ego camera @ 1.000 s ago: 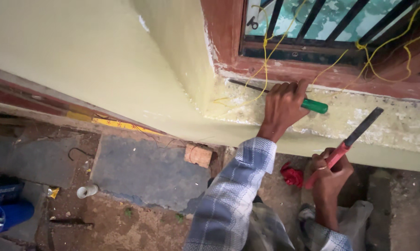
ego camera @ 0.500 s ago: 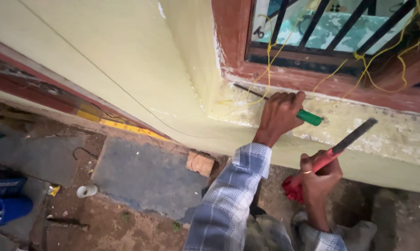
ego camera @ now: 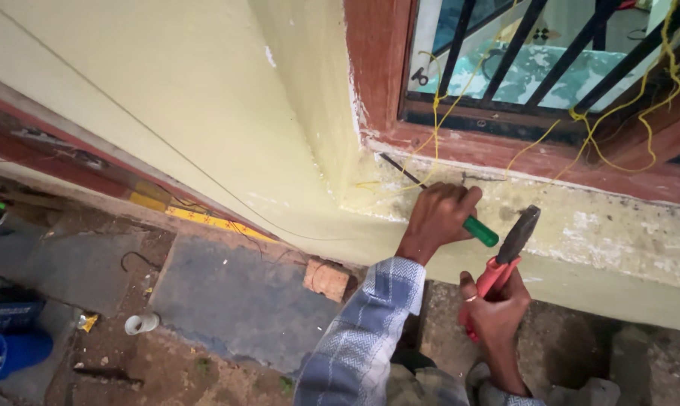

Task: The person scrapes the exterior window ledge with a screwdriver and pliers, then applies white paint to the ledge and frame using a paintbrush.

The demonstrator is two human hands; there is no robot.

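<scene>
Seen from the head camera, two hands work at a window sill. The left hand (ego camera: 439, 218) has its grip pressed together around one screwdriver (ego camera: 437, 197) with a green handle; the dark shaft slants up to the left, its tip against the pale sill (ego camera: 603, 225) just below the brown window frame (ego camera: 381, 68). The right hand (ego camera: 496, 312) is wrapped tight on the red handles of one pair of pliers (ego camera: 507, 259), whose dark head points up and right, just beside the green handle end. One checked sleeve (ego camera: 370, 323) covers the left forearm. Yellow string (ego camera: 640, 98) loops through the black window bars (ego camera: 520, 45). Below, on the ground, lie one brick piece (ego camera: 326, 280), one grey slab (ego camera: 242, 301), one small white cup (ego camera: 140, 323) and one blue container (ego camera: 13, 353).
</scene>
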